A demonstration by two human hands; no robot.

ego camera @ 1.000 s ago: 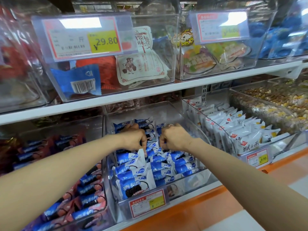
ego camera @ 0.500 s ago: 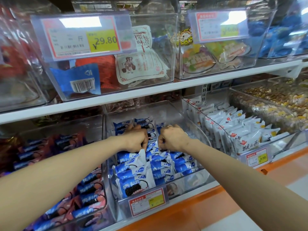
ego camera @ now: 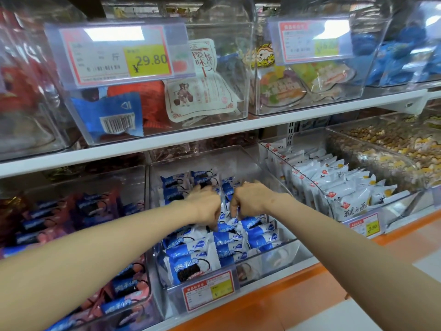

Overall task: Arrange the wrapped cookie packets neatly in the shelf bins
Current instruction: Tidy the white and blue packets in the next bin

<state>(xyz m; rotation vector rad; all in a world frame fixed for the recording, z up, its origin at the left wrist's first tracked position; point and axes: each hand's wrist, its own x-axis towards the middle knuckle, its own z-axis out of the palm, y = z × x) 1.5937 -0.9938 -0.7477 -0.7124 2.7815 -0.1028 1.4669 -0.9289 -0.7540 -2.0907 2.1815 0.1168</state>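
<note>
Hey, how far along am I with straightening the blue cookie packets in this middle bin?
Roughly halfway, I'd say. Done: the front packets stand in tidy rows behind the price tag. In hand: your left hand and right hand pinch the middle packets. Left: the back packets look looser, and the pink packets off to the left look jumbled.

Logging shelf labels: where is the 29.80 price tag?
Head view, upper left: the 29.80 price tag clips to the front of a clear upper-shelf bin, above the blue cookie packets.
</note>
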